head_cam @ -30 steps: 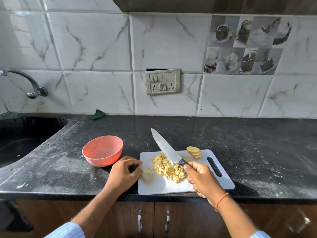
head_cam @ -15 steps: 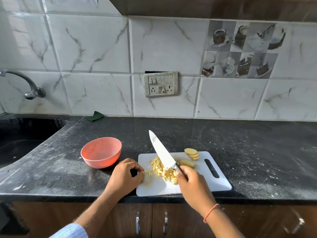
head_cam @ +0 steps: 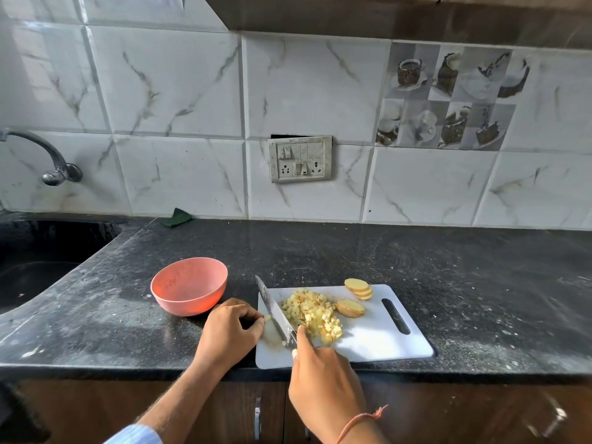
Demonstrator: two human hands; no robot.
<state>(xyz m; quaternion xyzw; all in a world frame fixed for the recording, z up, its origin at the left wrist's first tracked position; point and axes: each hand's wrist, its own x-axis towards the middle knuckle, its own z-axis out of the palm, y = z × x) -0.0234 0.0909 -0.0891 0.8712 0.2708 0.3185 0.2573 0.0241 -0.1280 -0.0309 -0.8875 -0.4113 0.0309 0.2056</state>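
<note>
Right hand (head_cam: 323, 376) is wrapped round the handle of the knife (head_cam: 274, 310), forefinger laid up toward the blade, and the blade runs slantwise across the left end of the white cutting board (head_cam: 378, 341), its tip poking just past the far edge. Left hand (head_cam: 229, 331) sits at the board's left edge, fingers curled in, pinching a small yellow piece (head_cam: 267, 318) right against the blade. On the other side of the knife there's the heap of diced bits (head_cam: 312, 312), mid-board, touching a thick slice (head_cam: 350, 308); a few more slices (head_cam: 358, 288) are stacked at the far edge. The board lies at the front lip of the dark bench (head_cam: 464, 283). The pink bowl (head_cam: 189, 285) stands just left of the board, beside the left hand. The sink (head_cam: 38, 261) is off at the far left.
</note>
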